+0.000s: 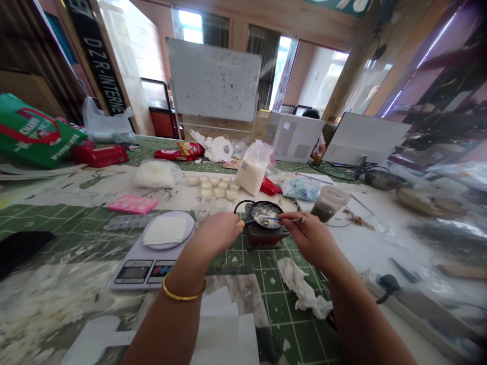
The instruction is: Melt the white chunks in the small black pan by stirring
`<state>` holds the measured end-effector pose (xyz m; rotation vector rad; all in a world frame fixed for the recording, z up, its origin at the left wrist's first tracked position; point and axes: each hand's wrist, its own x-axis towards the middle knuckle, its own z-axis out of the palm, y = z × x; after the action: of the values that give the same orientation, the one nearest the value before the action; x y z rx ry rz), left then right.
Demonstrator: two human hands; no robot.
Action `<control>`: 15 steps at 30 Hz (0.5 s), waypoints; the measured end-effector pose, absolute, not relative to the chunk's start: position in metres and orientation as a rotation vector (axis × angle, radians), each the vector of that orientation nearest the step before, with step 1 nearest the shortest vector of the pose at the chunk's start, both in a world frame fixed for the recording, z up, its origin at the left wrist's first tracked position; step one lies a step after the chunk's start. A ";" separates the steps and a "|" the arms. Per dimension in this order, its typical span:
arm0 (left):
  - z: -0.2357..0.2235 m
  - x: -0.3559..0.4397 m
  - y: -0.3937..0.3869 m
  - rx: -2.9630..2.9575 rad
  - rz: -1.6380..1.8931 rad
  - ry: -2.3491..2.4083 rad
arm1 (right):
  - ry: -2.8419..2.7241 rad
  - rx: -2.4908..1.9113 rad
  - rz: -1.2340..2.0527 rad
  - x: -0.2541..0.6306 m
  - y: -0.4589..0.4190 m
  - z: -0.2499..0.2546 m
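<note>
My left hand (215,235) grips the dark handle of a small black saucepan (266,214), which sits on a compact red-and-black hot plate (262,237). A lumpy white substance (266,217) fills the bottom of the pan. My right hand (310,239) pinches a thin metal spoon (276,218), and its tip lies in the white substance. A gold bangle (183,289) circles my left wrist. To the left of my left hand stands a digital kitchen scale (146,271) bearing a round plate and a white square sheet.
Several small white-filled cups (215,187) stand beyond the pan, near a bag of white flakes (251,168). A jar with dark contents (327,203) stands to the right. Crumpled tissue (302,286) lies on the green cutting mat (289,324). A person (314,126) sits far behind white boxes.
</note>
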<state>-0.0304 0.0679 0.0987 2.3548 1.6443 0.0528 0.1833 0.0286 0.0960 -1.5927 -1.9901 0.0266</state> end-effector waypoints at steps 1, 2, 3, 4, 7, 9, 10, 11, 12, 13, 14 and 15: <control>0.099 -0.030 0.068 2.356 0.055 1.645 | -2.013 -1.598 0.038 0.183 0.028 0.096; 0.099 -0.031 0.068 2.358 0.058 1.643 | -2.011 -1.600 0.038 0.182 0.028 0.096; 0.098 -0.031 0.068 2.361 0.061 1.640 | -1.988 -1.598 0.025 0.182 0.028 0.096; 0.098 -0.031 0.068 2.364 0.062 1.638 | -1.955 -1.594 0.007 0.182 0.028 0.096; 0.098 -0.031 0.068 2.377 0.069 1.635 | -1.929 -1.603 -0.018 0.182 0.029 0.097; 0.098 -0.031 0.069 2.381 0.075 1.634 | -1.983 -1.639 0.006 0.182 0.030 0.096; 0.097 -0.031 0.069 2.380 0.075 1.631 | -2.006 -1.649 0.019 0.182 0.030 0.096; 0.098 -0.031 0.069 2.378 0.074 1.629 | -2.011 -1.649 0.020 0.182 0.031 0.096; 0.098 -0.031 0.069 2.374 0.069 1.629 | -1.996 -1.641 0.004 0.183 0.031 0.095; 0.098 -0.031 0.069 2.371 0.065 1.630 | -1.968 -1.632 -0.029 0.184 0.031 0.095; 0.098 -0.031 0.068 2.368 0.063 1.632 | -1.938 -1.631 -0.071 0.185 0.032 0.094; 0.099 -0.031 0.068 2.366 0.063 1.636 | -1.917 -1.645 -0.109 0.186 0.033 0.094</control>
<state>-0.0308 0.0683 0.0988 2.3656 1.6360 0.0626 0.1857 0.0329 0.0937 -1.6445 -1.9172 -0.1086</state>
